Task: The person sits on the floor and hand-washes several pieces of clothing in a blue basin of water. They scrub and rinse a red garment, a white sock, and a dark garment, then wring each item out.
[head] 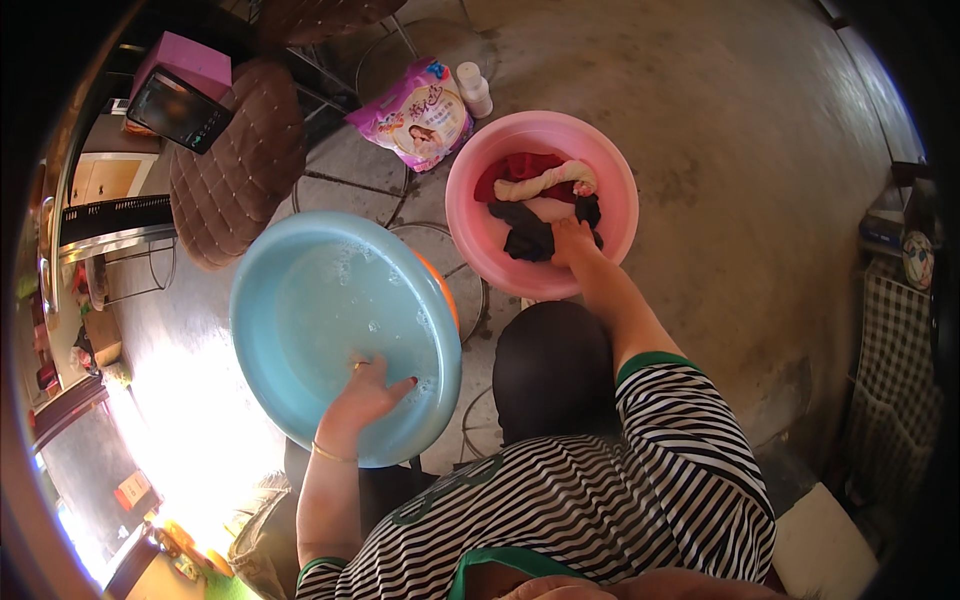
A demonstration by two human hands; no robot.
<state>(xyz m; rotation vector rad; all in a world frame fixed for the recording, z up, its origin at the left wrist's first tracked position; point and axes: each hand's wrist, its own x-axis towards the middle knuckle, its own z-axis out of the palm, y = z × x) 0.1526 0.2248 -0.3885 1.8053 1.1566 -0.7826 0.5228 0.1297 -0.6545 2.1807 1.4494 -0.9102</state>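
Note:
My left hand [367,394] dips into cloudy, sudsy water in a light-blue plastic basin [251,330]. Its thumb is spread from the fingers, the fingertips are under water, and nothing shows in its grasp. To the upper right, my right hand [574,240] reaches into a pink plastic basin [619,199] and lies on a wet black cloth [526,231]. Whether the fingers grip that cloth is hard to see. Beyond it in the same basin are a twisted cream-coloured cloth [541,183] and a dark red cloth [526,165].
Behind the basins stand a purple-and-white laundry detergent bag [424,120] and a white bottle [475,91]. An orange rim [439,285] shows beneath the blue basin. At left, a brown quilted chair seat [232,172] is near a tablet-like device [178,109] propped on a pink box [187,64].

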